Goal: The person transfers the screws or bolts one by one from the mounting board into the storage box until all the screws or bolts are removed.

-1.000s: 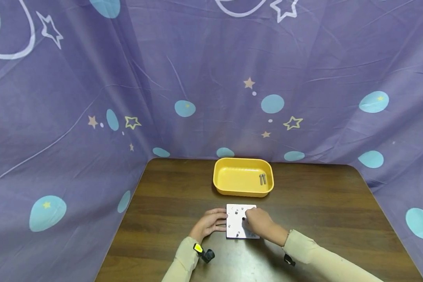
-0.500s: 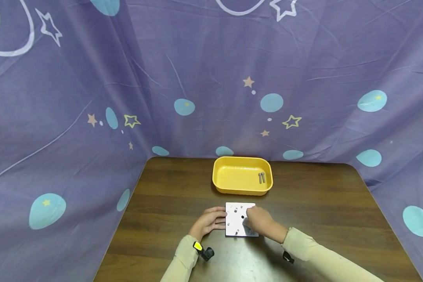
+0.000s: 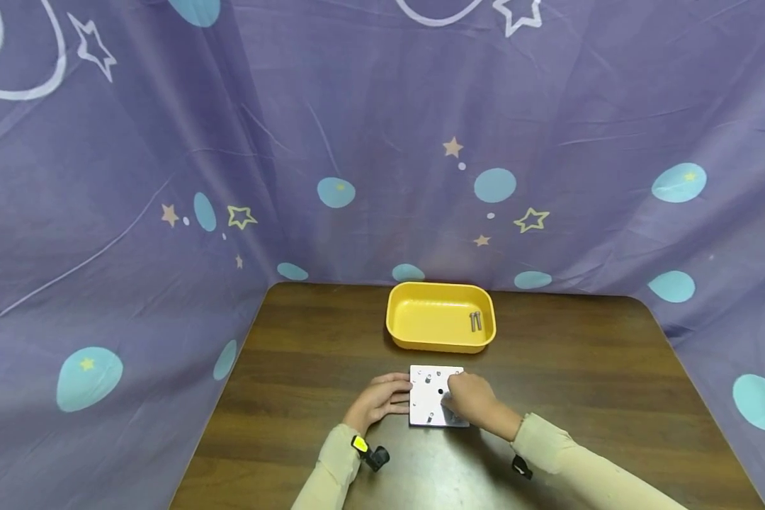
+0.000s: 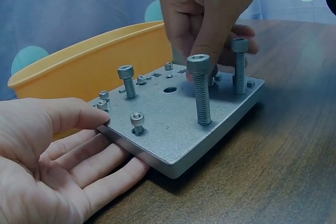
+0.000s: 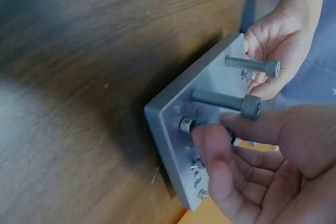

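A square silver metal plate [image 3: 423, 398] lies on the table, with socket head bolts of several lengths upright in its holes. Tallest in the left wrist view are a thick bolt [image 4: 202, 95] near the front edge and another [image 4: 240, 69] at the right corner. My left hand [image 3: 377, 402] grips the plate's left side, thumb at the top edge and fingers along and under it. Over the plate's right half, my right hand [image 3: 474, 398] pinches a small screw [image 4: 211, 81], mostly hidden by the fingers. A short socket screw [image 5: 187, 125] sits right beside its fingertip.
Behind the plate stands a yellow plastic bin [image 3: 440, 348] with two loose bolts [image 3: 475, 321] at its right end. The brown wooden table [image 3: 306, 368] ends at a purple patterned curtain [image 3: 382, 227] at the back and sides.
My right hand has shifted very slightly to the right over the plate, its fingers still at the same spot. The left hand, the plate and the bin stay in place.
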`<state>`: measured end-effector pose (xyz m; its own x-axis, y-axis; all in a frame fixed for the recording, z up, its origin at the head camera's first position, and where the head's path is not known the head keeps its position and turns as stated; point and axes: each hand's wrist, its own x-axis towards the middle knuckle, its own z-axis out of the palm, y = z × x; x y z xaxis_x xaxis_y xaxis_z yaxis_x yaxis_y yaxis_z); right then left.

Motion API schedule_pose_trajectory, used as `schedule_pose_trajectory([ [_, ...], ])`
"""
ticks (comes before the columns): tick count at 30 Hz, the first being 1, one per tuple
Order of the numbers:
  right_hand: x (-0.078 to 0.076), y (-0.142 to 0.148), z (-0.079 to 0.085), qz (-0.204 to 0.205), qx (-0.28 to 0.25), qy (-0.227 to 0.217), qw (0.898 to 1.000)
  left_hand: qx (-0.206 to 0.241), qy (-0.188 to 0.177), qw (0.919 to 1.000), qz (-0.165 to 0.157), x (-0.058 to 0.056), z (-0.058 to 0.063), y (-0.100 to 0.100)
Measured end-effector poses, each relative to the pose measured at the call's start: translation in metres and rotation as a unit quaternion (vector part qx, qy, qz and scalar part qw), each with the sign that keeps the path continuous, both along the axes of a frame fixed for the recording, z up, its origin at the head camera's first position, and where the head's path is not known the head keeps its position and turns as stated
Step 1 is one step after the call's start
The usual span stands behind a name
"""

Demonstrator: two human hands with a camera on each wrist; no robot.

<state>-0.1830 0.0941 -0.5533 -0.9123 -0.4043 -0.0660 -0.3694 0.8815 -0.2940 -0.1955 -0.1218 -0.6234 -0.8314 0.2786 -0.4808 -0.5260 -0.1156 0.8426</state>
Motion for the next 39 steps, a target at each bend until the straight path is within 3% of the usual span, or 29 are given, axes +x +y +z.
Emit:
schedule_pose_trajectory([
  [6, 0.0, 0.002, 0.005, 0.054, -0.027, -0.002, 0.998, 0.013, 0.007, 0.9999, -0.004, -0.001, -0.004, 0.004],
  [13, -0.001, -0.001, 0.011, 0.013, 0.013, -0.005, 1.0, 0.009, 0.009, 0.9999, -0.004, -0.002, -0.003, 0.004],
  [19, -0.004, -0.001, 0.009, 0.075, -0.022, 0.024, 0.997, 0.005, 0.007, 1.0, -0.003, -0.005, 0.001, 0.002],
  [25, -0.007, -0.003, 0.012, 0.032, -0.013, -0.001, 0.999, -0.003, 0.004, 1.0, 0.0, -0.004, 0.004, -0.001],
  [31, -0.007, -0.001, 0.013, 0.099, -0.029, 0.012, 0.995, 0.001, 0.007, 1.0, 0.0, -0.005, 0.002, 0.0],
  [34, -0.007, -0.001, 0.013, 0.086, -0.027, 0.0, 0.996, 0.002, 0.007, 1.0, -0.002, -0.004, 0.0, 0.0],
  [39, -0.005, -0.002, 0.01, 0.058, 0.027, 0.019, 0.998, -0.001, 0.006, 1.0, 0.0, -0.003, -0.001, 0.0],
])
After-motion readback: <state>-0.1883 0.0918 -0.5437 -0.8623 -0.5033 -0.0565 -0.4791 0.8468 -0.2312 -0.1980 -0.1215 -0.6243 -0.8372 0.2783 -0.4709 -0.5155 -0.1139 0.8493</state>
